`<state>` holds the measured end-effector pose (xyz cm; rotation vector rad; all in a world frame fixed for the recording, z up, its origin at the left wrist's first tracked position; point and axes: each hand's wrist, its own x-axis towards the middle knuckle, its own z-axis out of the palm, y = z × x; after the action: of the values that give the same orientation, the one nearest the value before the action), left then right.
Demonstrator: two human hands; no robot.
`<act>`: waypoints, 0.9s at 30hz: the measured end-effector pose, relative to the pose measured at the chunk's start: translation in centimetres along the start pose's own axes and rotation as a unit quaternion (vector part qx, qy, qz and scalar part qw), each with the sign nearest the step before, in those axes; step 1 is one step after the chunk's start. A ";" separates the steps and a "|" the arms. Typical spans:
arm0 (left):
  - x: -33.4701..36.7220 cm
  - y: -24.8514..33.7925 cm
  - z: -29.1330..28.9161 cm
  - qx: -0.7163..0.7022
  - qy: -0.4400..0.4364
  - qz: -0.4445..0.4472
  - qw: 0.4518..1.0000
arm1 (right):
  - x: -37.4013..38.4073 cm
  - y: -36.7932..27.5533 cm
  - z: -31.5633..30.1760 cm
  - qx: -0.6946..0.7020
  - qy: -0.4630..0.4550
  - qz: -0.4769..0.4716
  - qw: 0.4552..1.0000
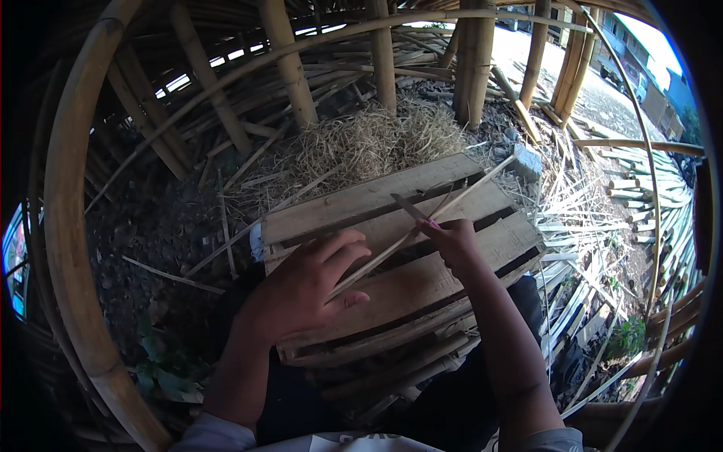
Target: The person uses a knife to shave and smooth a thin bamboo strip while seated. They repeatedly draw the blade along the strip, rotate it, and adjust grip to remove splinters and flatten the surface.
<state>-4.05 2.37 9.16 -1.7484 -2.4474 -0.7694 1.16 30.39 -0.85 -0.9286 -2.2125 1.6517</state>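
A long, thin bamboo strip point(471, 188) runs slantwise over a low slatted wooden bench point(331, 207) in front of me. My right hand point(454, 242) is closed around a knife whose blade point(409, 206) points up and to the left and crosses the strip. A bit of pink shows at the knife's handle by my fingers. Over the strip's near end, my left hand point(309, 282) has its fingers stretched and its thumb apart. The strip passes beside or under that palm; whether it touches is hard to tell.
Behind the bench lies a heap of dry shavings point(376, 143). Upright bamboo poles point(290, 68) stand beyond, and a thick curved pole point(75, 188) rises at the left. Split strips point(576, 233) and stacked bamboo point(670, 226) lie to the right. A pale block point(527, 160) sits by the bench's far corner.
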 end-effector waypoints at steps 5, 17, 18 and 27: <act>8.8 -0.4 -3.1 0.079 0.025 0.219 0.972 | 0.3 0.1 -3.7 -0.003 0.048 -0.005 0.999; 9.5 -7.0 5.6 0.100 -0.021 0.556 0.825 | 0.0 1.0 -7.7 0.002 0.041 0.030 0.999; 8.3 -7.5 6.3 0.073 -0.023 0.516 0.853 | 0.3 1.3 -7.8 0.010 0.028 0.031 0.999; 3.8 -6.2 9.1 -0.125 -0.180 0.533 0.818 | -0.3 0.8 -5.7 -0.047 -0.082 0.032 0.995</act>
<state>-8.74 7.98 0.08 -3.0392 -1.0389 -0.6234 4.72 34.78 0.43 -0.9260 -2.4106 1.7224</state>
